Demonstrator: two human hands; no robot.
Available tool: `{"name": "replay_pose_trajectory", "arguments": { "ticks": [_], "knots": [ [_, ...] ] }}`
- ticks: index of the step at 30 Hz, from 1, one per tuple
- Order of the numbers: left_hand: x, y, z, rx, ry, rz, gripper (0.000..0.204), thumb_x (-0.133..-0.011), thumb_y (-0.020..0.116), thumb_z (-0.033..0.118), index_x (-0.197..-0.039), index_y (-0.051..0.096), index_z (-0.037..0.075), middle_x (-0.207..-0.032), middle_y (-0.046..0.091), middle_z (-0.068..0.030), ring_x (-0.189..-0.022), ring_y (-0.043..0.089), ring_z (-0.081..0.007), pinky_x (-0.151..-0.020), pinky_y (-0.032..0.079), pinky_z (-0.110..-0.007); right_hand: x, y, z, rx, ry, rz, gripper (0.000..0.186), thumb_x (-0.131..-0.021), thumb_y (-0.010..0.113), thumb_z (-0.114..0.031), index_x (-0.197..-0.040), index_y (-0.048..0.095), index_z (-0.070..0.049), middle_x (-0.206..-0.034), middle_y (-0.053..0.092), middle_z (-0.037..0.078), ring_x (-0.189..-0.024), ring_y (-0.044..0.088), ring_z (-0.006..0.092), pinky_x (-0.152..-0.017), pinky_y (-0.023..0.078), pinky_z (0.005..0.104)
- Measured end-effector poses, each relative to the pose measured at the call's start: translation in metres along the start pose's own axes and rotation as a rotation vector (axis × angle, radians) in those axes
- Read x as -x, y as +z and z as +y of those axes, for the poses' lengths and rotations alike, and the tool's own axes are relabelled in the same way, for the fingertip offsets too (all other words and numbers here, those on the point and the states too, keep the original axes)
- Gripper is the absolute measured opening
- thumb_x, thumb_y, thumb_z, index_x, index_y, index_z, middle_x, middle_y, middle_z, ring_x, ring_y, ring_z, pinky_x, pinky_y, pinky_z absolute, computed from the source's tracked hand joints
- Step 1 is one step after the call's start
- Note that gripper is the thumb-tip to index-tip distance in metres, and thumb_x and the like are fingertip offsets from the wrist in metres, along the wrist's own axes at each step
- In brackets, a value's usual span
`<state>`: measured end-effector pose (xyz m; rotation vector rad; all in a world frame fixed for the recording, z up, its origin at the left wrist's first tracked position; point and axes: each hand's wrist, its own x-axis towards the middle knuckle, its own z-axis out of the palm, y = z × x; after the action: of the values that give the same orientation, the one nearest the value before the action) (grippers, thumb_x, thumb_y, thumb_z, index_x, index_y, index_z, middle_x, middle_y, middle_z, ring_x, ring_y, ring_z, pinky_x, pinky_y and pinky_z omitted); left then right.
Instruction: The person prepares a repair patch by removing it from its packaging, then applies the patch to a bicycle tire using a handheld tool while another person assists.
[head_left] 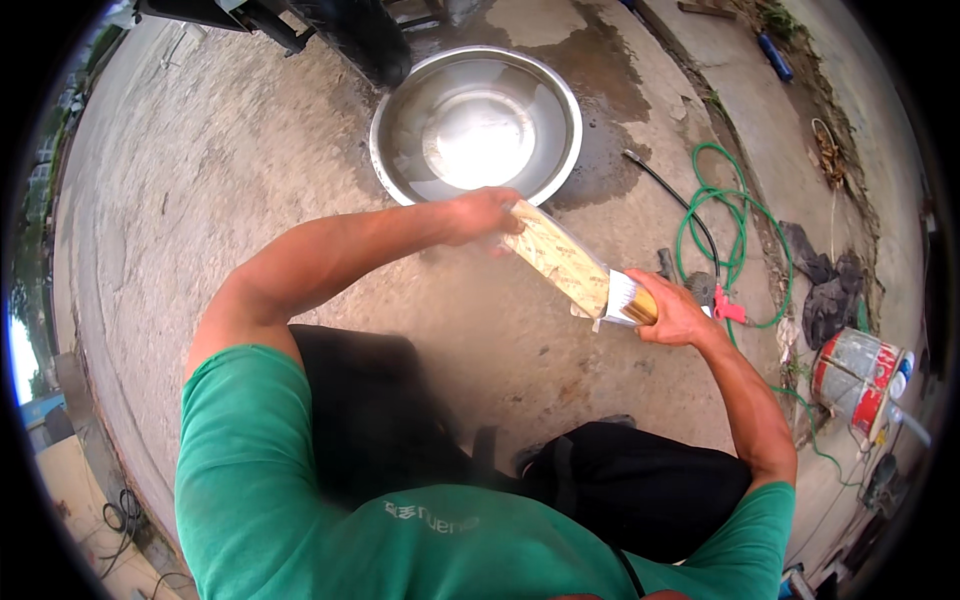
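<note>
A long cream-coloured package (562,258) with a white band and a gold end slants across in front of me, held off the ground. What kind of package it is I cannot make out. My left hand (487,216) grips its far left end, fingers closed and slightly blurred. Around the gold end at the right, my right hand (672,310) is wrapped. Just beyond my left hand, a wide round metal basin (395,178) stands on the ground with what looks like water in it.
A black tyre (368,45) reaches down to the basin's left rim. At the right lie a coiled green hose (738,215) with a pink fitting (728,305), dark cloth (832,300) and a red-and-white bucket (855,378). The concrete ground (230,130) is wet behind the basin.
</note>
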<state>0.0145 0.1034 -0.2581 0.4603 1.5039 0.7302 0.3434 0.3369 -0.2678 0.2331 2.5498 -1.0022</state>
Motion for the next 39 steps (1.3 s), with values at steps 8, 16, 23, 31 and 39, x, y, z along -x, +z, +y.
{"name": "replay_pose_trajectory", "arguments": {
  "ticks": [8,16,23,31,39],
  "knots": [
    [0.011,0.016,0.023,0.206,-0.06,0.156,0.04,-0.102,0.062,0.011,-0.14,0.052,0.004,-0.12,0.068,-0.0121,-0.084,0.071,-0.0186,-0.068,0.062,-0.029,-0.005,0.004,-0.022,-0.271,0.242,0.023,0.097,-0.071,0.081,-0.025,-0.157,0.039,-0.012,-0.143,0.058,0.019,-0.133,0.057,0.0359,-0.11,0.047,0.0433],
    [0.014,0.061,0.033,0.049,0.018,-0.058,0.041,-0.102,0.063,0.017,-0.138,0.053,0.002,-0.123,0.067,-0.0166,-0.086,0.071,-0.0192,-0.067,0.058,-0.032,-0.021,-0.004,-0.075,-0.215,0.121,0.162,0.095,-0.07,0.084,-0.021,-0.154,0.04,-0.009,-0.142,0.059,0.02,-0.133,0.057,0.0359,-0.11,0.047,0.0424],
    [0.0,0.094,0.019,-0.664,0.077,-0.169,0.067,-0.1,0.063,0.047,-0.15,0.047,0.005,-0.139,0.061,-0.0262,-0.129,0.058,-0.0405,-0.11,0.044,-0.048,-0.012,0.027,-0.052,-0.101,0.101,0.177,0.093,-0.071,0.082,-0.021,-0.153,0.04,-0.012,-0.142,0.057,0.02,-0.131,0.056,0.0391,-0.108,0.048,0.0475],
    [-0.03,0.073,-0.012,-0.839,0.156,-0.156,0.072,-0.096,0.066,0.052,-0.143,0.054,0.0,-0.131,0.066,-0.0233,-0.117,0.066,-0.0344,-0.102,0.051,-0.045,-0.002,0.055,-0.035,0.062,0.229,0.115,0.073,-0.077,0.078,-0.028,-0.142,0.051,-0.01,-0.133,0.06,0.02,-0.122,0.061,0.0391,-0.1,0.052,0.0493],
    [-0.003,0.083,0.04,0.088,-0.149,-0.218,0.053,-0.102,0.063,0.04,-0.135,0.057,-0.002,-0.109,0.068,-0.0159,-0.092,0.07,-0.0245,-0.081,0.056,-0.037,-0.034,0.004,-0.077,0.125,-0.022,0.551,0.023,-0.082,0.079,-0.02,-0.096,0.066,-0.007,-0.091,0.068,0.013,-0.083,0.069,0.0375,-0.073,0.053,0.049]
  ]
}}
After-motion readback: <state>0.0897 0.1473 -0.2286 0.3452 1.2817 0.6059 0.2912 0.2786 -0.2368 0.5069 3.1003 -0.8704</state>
